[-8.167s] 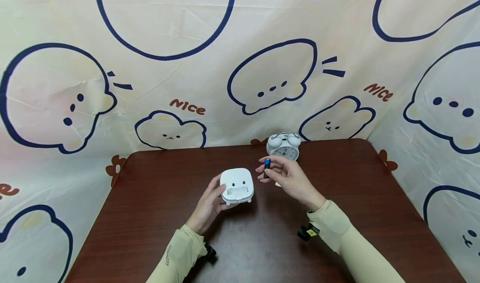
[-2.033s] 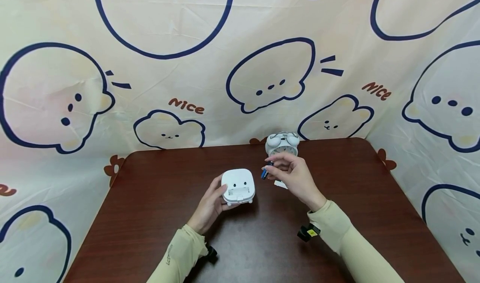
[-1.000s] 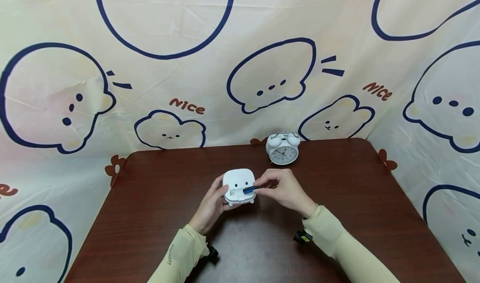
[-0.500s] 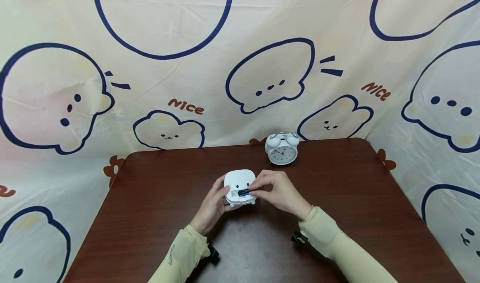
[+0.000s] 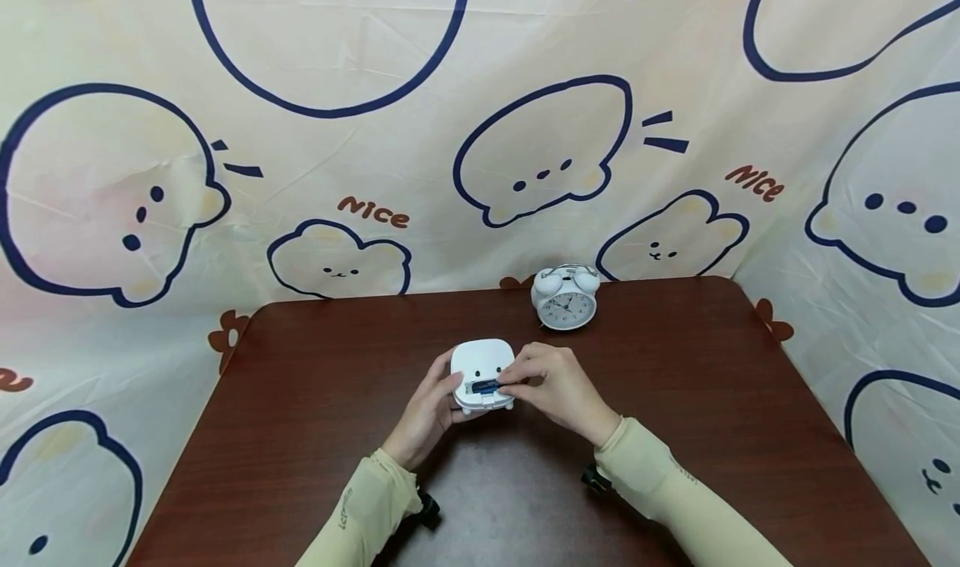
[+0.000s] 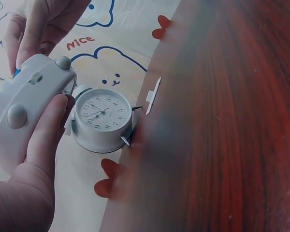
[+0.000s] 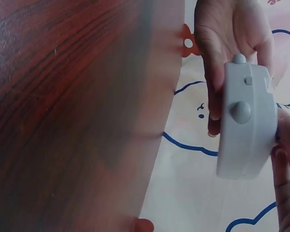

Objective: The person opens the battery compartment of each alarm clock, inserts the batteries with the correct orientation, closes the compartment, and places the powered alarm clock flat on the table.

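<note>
My left hand (image 5: pixel 422 408) holds a white rounded-square device (image 5: pixel 482 353) with small round feet, thumb on its near face and fingers behind and beneath. Its battery compartment faces me, uncovered. A blue-and-black battery (image 5: pixel 483 387) lies lengthwise in that compartment, its right end at my right fingertips. My right hand (image 5: pixel 558 383) pinches there with thumb and index finger. In the left wrist view the device (image 6: pixel 36 92) shows its underside and feet, with a bit of blue beside the right fingers. The right wrist view shows the device (image 7: pixel 246 140) edge-on, hiding most of the battery.
A white twin-bell alarm clock (image 5: pixel 567 304) stands at the back of the dark brown table (image 5: pixel 315 450). A thin white cover piece (image 6: pixel 154 95) lies on the table near it, hidden behind my right hand in the head view. A patterned cloth (image 5: pixel 420 158) hangs behind.
My right hand has come left and down from in front of the alarm clock, bringing the battery into the device's compartment, where it now lies flatter. My left hand keeps its hold, shifting slightly right.
</note>
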A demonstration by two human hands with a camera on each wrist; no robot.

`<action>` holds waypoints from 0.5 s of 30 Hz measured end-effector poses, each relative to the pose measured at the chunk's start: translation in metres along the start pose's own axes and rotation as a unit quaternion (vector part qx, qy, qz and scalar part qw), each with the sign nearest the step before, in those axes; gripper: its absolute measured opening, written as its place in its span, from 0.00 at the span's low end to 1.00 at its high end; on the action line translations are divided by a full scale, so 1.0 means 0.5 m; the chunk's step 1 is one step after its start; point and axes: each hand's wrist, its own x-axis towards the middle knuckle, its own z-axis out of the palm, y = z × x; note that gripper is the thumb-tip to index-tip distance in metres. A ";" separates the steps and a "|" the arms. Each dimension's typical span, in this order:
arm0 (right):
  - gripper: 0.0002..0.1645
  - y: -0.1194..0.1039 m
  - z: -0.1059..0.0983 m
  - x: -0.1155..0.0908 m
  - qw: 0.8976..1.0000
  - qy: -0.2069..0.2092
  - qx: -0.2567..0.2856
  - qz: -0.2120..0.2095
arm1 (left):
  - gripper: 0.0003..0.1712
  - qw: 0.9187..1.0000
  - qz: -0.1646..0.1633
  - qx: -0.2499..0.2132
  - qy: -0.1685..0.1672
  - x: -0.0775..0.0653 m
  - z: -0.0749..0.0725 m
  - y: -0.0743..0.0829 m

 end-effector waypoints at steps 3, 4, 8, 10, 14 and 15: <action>0.11 0.003 0.002 0.000 1.000 0.014 0.007 -0.015 | 0.32 1.000 0.003 -0.012 -0.002 -0.001 0.002 0.001; 0.11 0.004 0.003 0.000 1.000 0.017 0.010 -0.017 | 0.32 1.000 0.003 -0.015 -0.002 -0.001 0.002 0.001; 0.12 0.002 0.008 -0.002 1.000 0.019 0.006 -0.008 | 0.31 1.000 0.001 -0.021 0.006 -0.002 0.004 0.003; 0.12 -0.001 0.009 -0.004 1.000 0.021 -0.004 -0.003 | 0.32 1.000 0.002 -0.020 0.004 0.000 0.004 0.003; 0.15 -0.006 0.013 -0.008 0.998 0.032 -0.046 -0.018 | 0.33 1.000 0.004 -0.017 -0.001 0.003 0.003 0.002; 0.16 -0.007 0.014 -0.009 0.997 0.035 -0.060 -0.029 | 0.33 1.000 0.004 -0.018 -0.002 0.003 0.003 0.002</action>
